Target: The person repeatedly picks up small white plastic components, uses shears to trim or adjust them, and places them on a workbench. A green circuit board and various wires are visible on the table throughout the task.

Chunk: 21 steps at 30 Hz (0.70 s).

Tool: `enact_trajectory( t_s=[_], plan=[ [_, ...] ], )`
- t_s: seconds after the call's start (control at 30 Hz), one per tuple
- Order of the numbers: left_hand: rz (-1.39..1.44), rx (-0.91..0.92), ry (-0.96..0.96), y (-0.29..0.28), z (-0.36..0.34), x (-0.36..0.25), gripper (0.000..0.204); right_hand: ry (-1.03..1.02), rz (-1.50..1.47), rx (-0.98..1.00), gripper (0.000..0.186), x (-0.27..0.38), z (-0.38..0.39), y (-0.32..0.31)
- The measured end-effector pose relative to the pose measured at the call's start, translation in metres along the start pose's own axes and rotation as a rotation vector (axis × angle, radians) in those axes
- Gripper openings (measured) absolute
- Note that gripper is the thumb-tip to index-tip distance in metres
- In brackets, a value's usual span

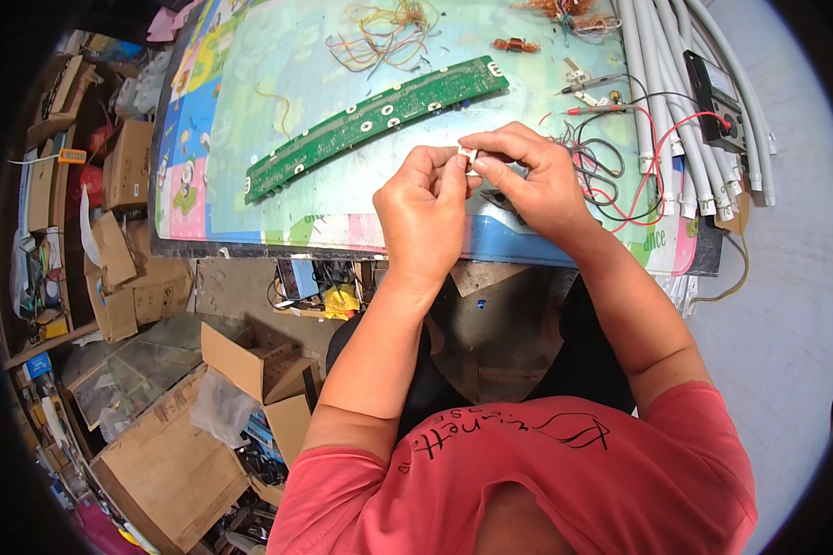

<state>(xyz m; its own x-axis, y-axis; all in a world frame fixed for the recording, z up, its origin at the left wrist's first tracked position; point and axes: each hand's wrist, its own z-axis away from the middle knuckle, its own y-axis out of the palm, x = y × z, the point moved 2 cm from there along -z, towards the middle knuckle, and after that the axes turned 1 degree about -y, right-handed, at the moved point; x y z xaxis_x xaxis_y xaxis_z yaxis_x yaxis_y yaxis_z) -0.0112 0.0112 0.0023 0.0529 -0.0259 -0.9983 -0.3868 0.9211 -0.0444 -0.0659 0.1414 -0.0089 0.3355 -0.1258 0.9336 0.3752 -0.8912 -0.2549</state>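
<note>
Above the table's near edge, both my hands meet at a small white piece with a reddish mark, too small to name further. My left hand has its thumb and fingers closed on its left side. From the right, my right hand pinches the same piece between thumb and forefinger. Just beyond lies a long green circuit board with white-ringed holes, slanting up to the right. Partly hidden beneath my right hand is a dark metal tool.
Coloured wires and a copper coil lie at the far side of the table. A black meter with red and black leads sits among grey corrugated tubes at right. Cardboard boxes crowd the floor at left.
</note>
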Motion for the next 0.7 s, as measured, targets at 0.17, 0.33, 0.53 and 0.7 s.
enact_trajectory(
  t_s=[0.17, 0.33, 0.53, 0.7],
  plan=[
    [-0.18, -0.038, 0.092, -0.001, 0.001, 0.004, 0.01, -0.135, 0.152, -0.057, 0.021, 0.004, 0.003, 0.003],
    [-0.368, -0.086, 0.199, 0.001, 0.003, 0.002, 0.009, -0.169, 0.19, -0.078, 0.021, 0.008, 0.005, 0.005],
    [-0.357, -0.086, 0.198, 0.0, 0.002, 0.001, 0.01, -0.156, 0.177, -0.082, 0.022, 0.007, 0.005, 0.006],
    [-0.302, -0.053, 0.149, -0.001, 0.001, 0.005, 0.012, -0.104, 0.144, -0.058, 0.023, 0.009, 0.006, 0.005]
  ],
)
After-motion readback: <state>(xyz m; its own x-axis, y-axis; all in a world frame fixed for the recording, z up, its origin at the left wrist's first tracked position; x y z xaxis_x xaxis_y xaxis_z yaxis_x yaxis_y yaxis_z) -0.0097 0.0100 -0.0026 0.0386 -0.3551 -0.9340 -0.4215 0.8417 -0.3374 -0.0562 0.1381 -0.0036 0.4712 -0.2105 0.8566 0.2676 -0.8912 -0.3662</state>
